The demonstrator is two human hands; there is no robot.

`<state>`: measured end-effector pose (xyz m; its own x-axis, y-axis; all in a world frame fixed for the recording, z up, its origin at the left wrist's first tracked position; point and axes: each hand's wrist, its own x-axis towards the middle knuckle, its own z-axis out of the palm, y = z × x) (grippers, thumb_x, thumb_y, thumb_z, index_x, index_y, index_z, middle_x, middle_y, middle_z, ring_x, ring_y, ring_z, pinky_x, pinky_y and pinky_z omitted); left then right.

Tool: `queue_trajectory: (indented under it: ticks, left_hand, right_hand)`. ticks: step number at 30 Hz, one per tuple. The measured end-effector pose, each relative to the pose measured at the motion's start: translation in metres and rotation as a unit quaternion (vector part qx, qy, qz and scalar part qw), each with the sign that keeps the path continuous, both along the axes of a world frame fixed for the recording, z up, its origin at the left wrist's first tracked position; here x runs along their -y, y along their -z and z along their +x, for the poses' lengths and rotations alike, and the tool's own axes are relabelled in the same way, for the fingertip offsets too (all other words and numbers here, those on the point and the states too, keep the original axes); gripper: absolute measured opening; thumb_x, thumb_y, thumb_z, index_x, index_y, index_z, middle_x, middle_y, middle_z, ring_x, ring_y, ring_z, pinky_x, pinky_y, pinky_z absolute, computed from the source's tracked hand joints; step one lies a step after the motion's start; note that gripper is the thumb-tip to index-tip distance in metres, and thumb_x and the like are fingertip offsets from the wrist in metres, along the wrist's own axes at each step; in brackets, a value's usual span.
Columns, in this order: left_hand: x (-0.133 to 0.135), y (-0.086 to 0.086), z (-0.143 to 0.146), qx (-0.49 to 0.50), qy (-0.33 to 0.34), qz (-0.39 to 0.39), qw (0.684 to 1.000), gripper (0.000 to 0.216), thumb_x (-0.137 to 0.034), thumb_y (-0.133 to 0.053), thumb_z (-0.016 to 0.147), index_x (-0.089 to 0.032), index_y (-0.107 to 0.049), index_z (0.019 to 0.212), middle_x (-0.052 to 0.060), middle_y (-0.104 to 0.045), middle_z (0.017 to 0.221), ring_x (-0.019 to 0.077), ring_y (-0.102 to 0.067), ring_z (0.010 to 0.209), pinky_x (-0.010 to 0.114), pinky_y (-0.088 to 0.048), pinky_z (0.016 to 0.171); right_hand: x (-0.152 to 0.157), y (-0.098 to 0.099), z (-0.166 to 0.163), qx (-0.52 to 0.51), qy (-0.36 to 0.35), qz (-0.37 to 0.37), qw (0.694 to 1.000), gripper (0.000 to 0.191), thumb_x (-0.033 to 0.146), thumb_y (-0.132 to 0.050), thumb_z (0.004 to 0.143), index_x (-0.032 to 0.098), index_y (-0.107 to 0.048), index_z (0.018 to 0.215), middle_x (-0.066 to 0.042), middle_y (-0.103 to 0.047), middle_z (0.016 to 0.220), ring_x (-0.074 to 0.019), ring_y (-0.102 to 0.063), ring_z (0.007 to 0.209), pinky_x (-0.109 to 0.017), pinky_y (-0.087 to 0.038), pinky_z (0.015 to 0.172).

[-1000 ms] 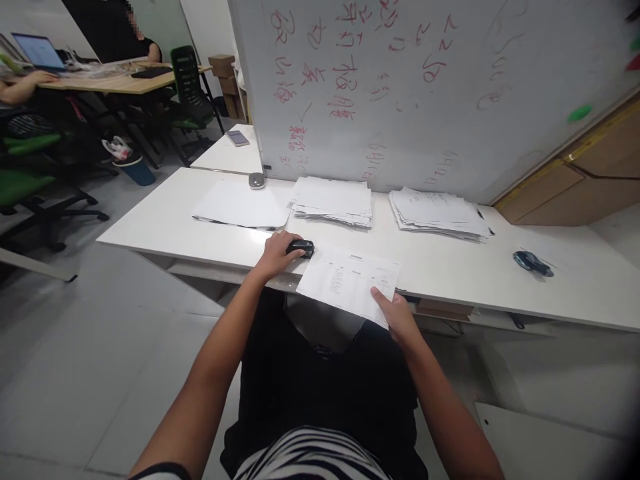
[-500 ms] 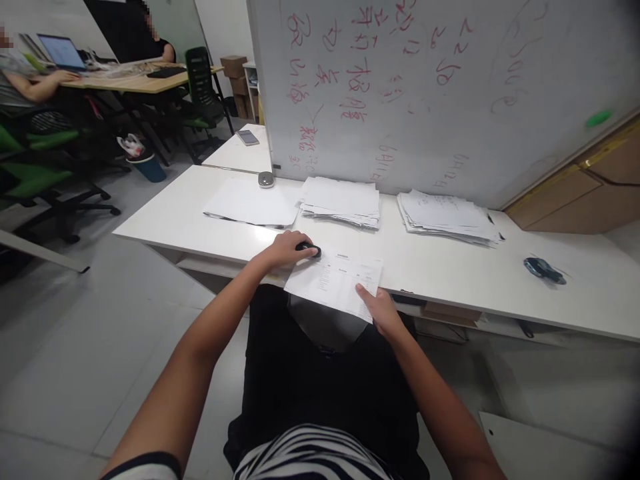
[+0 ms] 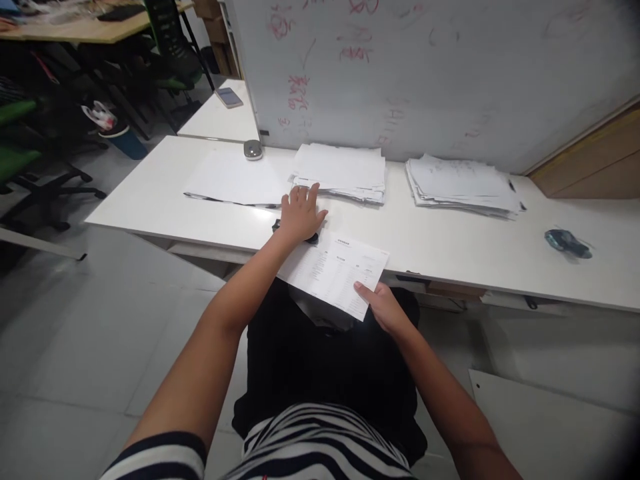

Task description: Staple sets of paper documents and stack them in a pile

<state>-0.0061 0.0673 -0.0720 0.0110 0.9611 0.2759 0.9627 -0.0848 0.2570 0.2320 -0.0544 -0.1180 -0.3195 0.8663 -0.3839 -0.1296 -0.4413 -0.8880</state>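
My left hand (image 3: 301,212) lies with fingers stretched out flat over a small black stapler (image 3: 314,238) on the white table (image 3: 165,210); only the stapler's ends show under the palm. My right hand (image 3: 379,305) pinches the near corner of a printed sheet (image 3: 336,270) that hangs over the table's front edge. The sheet's far left corner lies by the stapler. Just beyond my left fingertips sits a stack of papers (image 3: 343,171).
A second paper stack (image 3: 463,185) lies to the right, a few loose sheets (image 3: 235,180) to the left. A small grey round object (image 3: 253,150) sits at the whiteboard's (image 3: 425,67) foot. A dark blue-black object (image 3: 565,241) lies far right. A phone (image 3: 229,97) rests on the further table. Green chairs (image 3: 20,143) stand left.
My left hand has gone from curled round the stapler to fingers spread flat over it. The right hand keeps hold of the sheet. The camera has tilted down.
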Motion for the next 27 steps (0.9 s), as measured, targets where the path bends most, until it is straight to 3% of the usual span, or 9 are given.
queue_trajectory:
  ticks: [3, 6, 10, 13, 16, 18, 23, 25, 27]
  left_hand:
    - [-0.006, 0.01, 0.0, 0.024, 0.009, 0.019, 0.999, 0.069, -0.038, -0.06, 0.083, -0.02, -0.031, 0.143, 0.019, -0.04, 0.143, 0.0404, -0.021, 0.14, 0.061, -0.017, 0.11]
    - [-0.01, 0.013, -0.004, 0.092, 0.024, 0.048, 0.994, 0.068, -0.042, -0.062, 0.082, -0.02, -0.034, 0.14, 0.019, -0.046, 0.136, 0.0417, -0.027, 0.136, 0.061, -0.024, 0.107]
    - [0.001, 0.002, -0.017, 0.252, 0.036, 0.18, 0.95, 0.052, -0.046, -0.044, 0.093, -0.023, -0.031, 0.138, 0.015, -0.053, 0.127, 0.0281, -0.051, 0.117, 0.047, -0.043, 0.096]
    - [0.021, -0.003, -0.035, 0.281, 0.036, 0.266, 0.921, 0.047, -0.042, -0.035, 0.097, -0.024, -0.028, 0.14, 0.013, -0.051, 0.129, 0.0213, -0.056, 0.107, 0.04, -0.047, 0.091]
    - [0.039, 0.003, -0.055, 0.175, 0.097, 0.171, 0.965, 0.056, -0.05, -0.049, 0.089, -0.024, -0.036, 0.137, 0.012, -0.056, 0.125, 0.0266, -0.056, 0.111, 0.045, -0.045, 0.094]
    - [0.048, 0.009, -0.064, 0.124, 0.117, 0.08, 0.982, 0.075, -0.056, -0.059, 0.081, -0.023, -0.032, 0.142, 0.013, -0.053, 0.132, 0.0314, -0.054, 0.115, 0.049, -0.043, 0.096]
    - [0.059, 0.017, -0.064, 0.191, 0.075, 0.022, 0.979, 0.114, -0.057, -0.075, 0.063, -0.025, -0.008, 0.15, 0.015, -0.039, 0.146, 0.0292, -0.054, 0.117, 0.043, -0.046, 0.095]
    - [0.059, 0.017, -0.061, 0.217, 0.038, 0.007, 0.975, 0.105, -0.054, -0.073, 0.067, -0.025, -0.013, 0.148, 0.012, -0.048, 0.138, 0.0265, -0.055, 0.115, 0.04, -0.046, 0.094]
    - [0.058, 0.017, -0.058, 0.214, 0.008, -0.007, 0.977, 0.079, -0.05, -0.066, 0.076, -0.024, -0.03, 0.142, 0.009, -0.056, 0.127, 0.0249, -0.055, 0.115, 0.039, -0.045, 0.096]
  right_hand:
    - [0.003, 0.001, 0.0, 0.004, -0.011, 0.003, 1.0, 0.044, 0.049, -0.077, 0.071, 0.021, -0.073, 0.104, -0.008, -0.072, 0.111, -0.0287, -0.066, 0.105, -0.048, -0.046, 0.1]
    - [0.005, 0.001, -0.001, 0.007, -0.026, 0.005, 1.0, 0.044, 0.05, -0.075, 0.073, 0.02, -0.072, 0.104, -0.008, -0.072, 0.109, -0.027, -0.067, 0.099, -0.044, -0.05, 0.092]
    - [0.012, -0.001, -0.003, 0.018, -0.037, -0.002, 0.999, 0.048, 0.053, -0.074, 0.071, 0.017, -0.072, 0.103, -0.01, -0.074, 0.098, -0.0216, -0.066, 0.069, -0.037, -0.054, 0.062]
    - [0.017, 0.0, -0.004, 0.015, -0.009, 0.013, 1.0, 0.05, 0.053, -0.074, 0.071, 0.016, -0.071, 0.104, -0.011, -0.073, 0.098, -0.0192, -0.063, 0.065, -0.033, -0.051, 0.055]
    - [0.016, 0.001, -0.004, 0.029, 0.034, 0.031, 0.999, 0.051, 0.053, -0.074, 0.071, 0.017, -0.07, 0.106, -0.011, -0.073, 0.102, -0.021, -0.065, 0.072, -0.033, -0.051, 0.056]
    - [0.008, 0.0, 0.0, 0.039, 0.048, 0.038, 0.997, 0.051, 0.054, -0.074, 0.07, 0.017, -0.07, 0.106, -0.01, -0.073, 0.104, -0.0227, -0.066, 0.076, -0.034, -0.052, 0.059]
    - [-0.025, -0.019, 0.035, 0.071, -0.002, 0.049, 0.996, 0.053, 0.054, -0.078, 0.064, 0.016, -0.072, 0.102, -0.01, -0.074, 0.1, -0.0264, -0.069, 0.083, -0.04, -0.055, 0.075]
    - [-0.036, -0.035, 0.056, 0.105, -0.019, 0.062, 0.992, 0.048, 0.051, -0.076, 0.069, 0.019, -0.071, 0.105, -0.009, -0.074, 0.103, -0.0274, -0.069, 0.09, -0.043, -0.054, 0.082]
    - [-0.042, -0.049, 0.074, 0.131, -0.006, 0.085, 0.988, 0.044, 0.049, -0.074, 0.073, 0.022, -0.071, 0.107, -0.007, -0.073, 0.106, -0.028, -0.067, 0.098, -0.044, -0.052, 0.088]
